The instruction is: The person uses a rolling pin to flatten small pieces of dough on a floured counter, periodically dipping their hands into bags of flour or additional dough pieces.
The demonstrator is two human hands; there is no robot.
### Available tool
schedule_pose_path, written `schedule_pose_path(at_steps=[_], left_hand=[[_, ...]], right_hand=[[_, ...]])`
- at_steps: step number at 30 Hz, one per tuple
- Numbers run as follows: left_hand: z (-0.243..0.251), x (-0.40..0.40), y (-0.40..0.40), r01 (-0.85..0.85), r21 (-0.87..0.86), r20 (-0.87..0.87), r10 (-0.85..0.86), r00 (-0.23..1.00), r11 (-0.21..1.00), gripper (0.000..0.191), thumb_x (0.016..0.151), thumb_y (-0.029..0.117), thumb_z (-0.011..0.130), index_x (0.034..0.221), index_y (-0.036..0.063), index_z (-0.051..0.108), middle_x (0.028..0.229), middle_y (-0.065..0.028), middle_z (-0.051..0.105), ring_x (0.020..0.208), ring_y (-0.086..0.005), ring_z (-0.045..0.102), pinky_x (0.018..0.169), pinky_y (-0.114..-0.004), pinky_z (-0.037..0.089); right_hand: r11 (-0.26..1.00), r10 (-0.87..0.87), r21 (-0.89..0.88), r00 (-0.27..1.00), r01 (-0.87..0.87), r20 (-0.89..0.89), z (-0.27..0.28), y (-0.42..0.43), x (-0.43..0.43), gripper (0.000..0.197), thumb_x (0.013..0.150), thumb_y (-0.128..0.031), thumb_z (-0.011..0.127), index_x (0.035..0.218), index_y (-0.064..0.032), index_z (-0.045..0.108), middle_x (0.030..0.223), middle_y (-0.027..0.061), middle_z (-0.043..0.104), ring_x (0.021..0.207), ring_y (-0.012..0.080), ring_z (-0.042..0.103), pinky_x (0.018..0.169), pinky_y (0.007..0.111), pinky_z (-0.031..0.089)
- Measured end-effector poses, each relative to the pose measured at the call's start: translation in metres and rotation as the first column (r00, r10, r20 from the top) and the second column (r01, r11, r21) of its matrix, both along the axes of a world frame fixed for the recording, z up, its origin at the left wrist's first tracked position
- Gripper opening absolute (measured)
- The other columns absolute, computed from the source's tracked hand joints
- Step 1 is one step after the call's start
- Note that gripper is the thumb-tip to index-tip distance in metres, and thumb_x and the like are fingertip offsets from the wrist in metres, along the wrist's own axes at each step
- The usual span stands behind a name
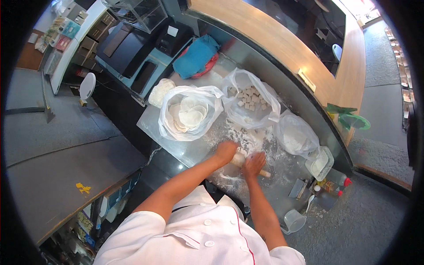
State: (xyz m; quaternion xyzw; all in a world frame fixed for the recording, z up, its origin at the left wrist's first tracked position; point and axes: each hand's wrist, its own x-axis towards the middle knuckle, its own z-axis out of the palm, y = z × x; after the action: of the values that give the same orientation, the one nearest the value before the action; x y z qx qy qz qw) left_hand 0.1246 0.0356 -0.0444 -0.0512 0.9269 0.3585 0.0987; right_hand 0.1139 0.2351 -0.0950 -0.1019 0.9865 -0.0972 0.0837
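Both my hands are on a wooden rolling pin (264,173) above the floured metal table (185,152). My left hand (227,151) grips its left end, and my right hand (254,164) lies over the part nearer its right end. Between the hands a pale piece, perhaps dough, shows at the pin; my hands partly hide it. Flat round dough wrappers (192,114) lie stacked in an open plastic bag beyond my left hand. Small dough pieces (252,97) lie in a second bag farther back.
A bag of white flour (294,137) and a plastic tub (319,164) stand at the right, near bottles with red caps (347,181), a white spoon (310,202) and a clear container (294,221). A blue cloth (197,56) lies at the back left, beside a wrapped white lump (161,92).
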Motion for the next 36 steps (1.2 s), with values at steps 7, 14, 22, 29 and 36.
schedule_pose_path(at_steps=[7,14,22,29,36], left_hand=[[-0.004,0.016,0.003,0.03,-0.009,0.278,-0.026,0.96,1.0,0.017,0.083,0.013,0.066,0.096,0.0025,0.071,0.093,-0.0201,0.069,0.087,-0.0406,0.069,0.076,-0.05,0.056],[-0.013,0.017,-0.008,0.015,0.023,-0.009,-0.015,1.0,1.0,0.017,0.082,0.015,0.071,0.09,0.0014,0.068,0.092,-0.021,0.069,0.088,-0.0405,0.068,0.078,-0.05,0.054],[0.007,0.039,-0.008,-0.24,0.182,0.032,0.238,0.971,0.954,0.019,0.085,0.018,0.069,0.095,0.0026,0.065,0.089,-0.0219,0.068,0.087,-0.0426,0.065,0.077,-0.051,0.05],[0.004,0.039,0.001,-0.349,0.321,0.223,0.288,0.931,0.88,0.021,0.085,0.014,0.07,0.102,0.0042,0.063,0.091,-0.0192,0.07,0.091,-0.0418,0.067,0.079,-0.051,0.051],[0.003,0.016,0.009,-0.151,0.218,0.099,0.132,0.986,0.964,0.022,0.079,0.017,0.076,0.096,0.0053,0.069,0.09,-0.0157,0.07,0.088,-0.0392,0.066,0.081,-0.049,0.052]], right_hand=[[0.99,0.135,0.058,0.99,-0.132,-0.044,-0.01,0.007,0.046,0.062,0.081,-0.029,0.062,0.129,0.008,0.049,0.139,0.0315,0.045,0.134,0.0469,0.038,0.114,0.058,0.026],[0.992,0.119,-0.027,0.986,-0.122,-0.115,-0.01,0.024,0.056,0.053,0.087,-0.028,0.057,0.123,0.0095,0.051,0.135,0.0336,0.046,0.129,0.0498,0.039,0.113,0.059,0.025],[0.988,0.145,-0.034,0.985,-0.149,-0.097,0.034,0.001,0.052,0.032,0.084,-0.026,0.065,0.1,0.0011,0.06,0.109,0.0199,0.056,0.11,0.0374,0.05,0.1,0.052,0.035],[0.979,0.189,-0.077,0.982,-0.19,-0.014,0.043,0.0,0.071,0.029,0.087,-0.026,0.059,0.098,0.0009,0.055,0.107,0.0212,0.052,0.108,0.0391,0.048,0.1,0.052,0.034],[0.989,0.117,-0.083,0.991,-0.122,-0.059,0.041,-0.026,-0.008,0.034,0.076,-0.023,0.063,0.1,-0.0005,0.054,0.104,0.0199,0.051,0.108,0.0379,0.047,0.096,0.052,0.034]])
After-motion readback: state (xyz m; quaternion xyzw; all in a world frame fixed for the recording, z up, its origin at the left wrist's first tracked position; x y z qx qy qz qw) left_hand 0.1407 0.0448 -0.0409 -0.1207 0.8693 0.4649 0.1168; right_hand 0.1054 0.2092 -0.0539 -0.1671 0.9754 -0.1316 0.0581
